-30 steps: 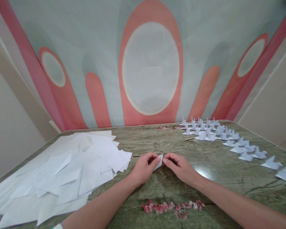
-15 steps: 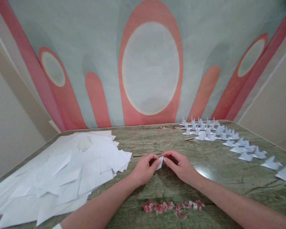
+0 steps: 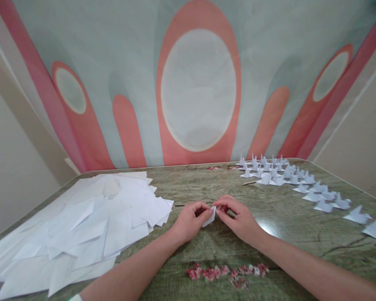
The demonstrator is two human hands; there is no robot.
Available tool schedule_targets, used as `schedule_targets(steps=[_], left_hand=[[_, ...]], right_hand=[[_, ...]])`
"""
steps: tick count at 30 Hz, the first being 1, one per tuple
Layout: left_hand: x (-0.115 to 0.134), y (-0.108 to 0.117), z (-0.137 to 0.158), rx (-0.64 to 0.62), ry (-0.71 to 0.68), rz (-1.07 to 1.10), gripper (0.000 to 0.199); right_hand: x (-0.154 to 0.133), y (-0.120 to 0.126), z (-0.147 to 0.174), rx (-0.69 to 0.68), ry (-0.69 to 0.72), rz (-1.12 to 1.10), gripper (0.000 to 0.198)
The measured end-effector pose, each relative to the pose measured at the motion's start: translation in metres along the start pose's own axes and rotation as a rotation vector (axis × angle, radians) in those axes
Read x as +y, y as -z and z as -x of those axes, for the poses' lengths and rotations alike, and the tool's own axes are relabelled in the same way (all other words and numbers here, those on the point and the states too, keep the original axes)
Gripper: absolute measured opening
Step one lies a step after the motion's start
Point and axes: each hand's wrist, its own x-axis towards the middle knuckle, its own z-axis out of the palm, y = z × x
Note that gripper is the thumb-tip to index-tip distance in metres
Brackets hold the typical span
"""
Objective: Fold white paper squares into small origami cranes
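Between my two hands, just above the middle of the table, is a small folded piece of white paper with a pointed upper corner. My left hand pinches its left side between thumb and fingers. At the upper right tip, the thumb and fingertips of my right hand close on the same paper. The fingers hide part of its folds. Over on the right stand several white folded paper birds, in rows that run toward the near right.
A broad, untidy pile of white paper sheets covers the left of the wood-patterned table. Pink flower prints mark the tabletop near me. Behind the far edge rises a wall covering with red and white ovals.
My right hand has shifted slightly at the paper's upper tip. A little more of the folded paper shows below my left thumb. Pile and birds are unchanged.
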Motion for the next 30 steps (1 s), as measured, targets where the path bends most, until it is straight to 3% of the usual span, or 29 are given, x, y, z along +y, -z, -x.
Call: schedule_targets(steps=[14, 30], left_hand=[[-0.0063, 0.0002, -0.0014, 0.026, 0.002, 0.046, 0.028], [-0.0053, -0.0007, -0.0018, 0.042, 0.063, 0.05, 0.026]], right_hand=[[0.0015, -0.0007, -0.0006, 0.006, -0.004, 0.035, 0.007], [0.0043, -0.0005, 0.0008, -0.051, 0.068, 0.183, 0.015]])
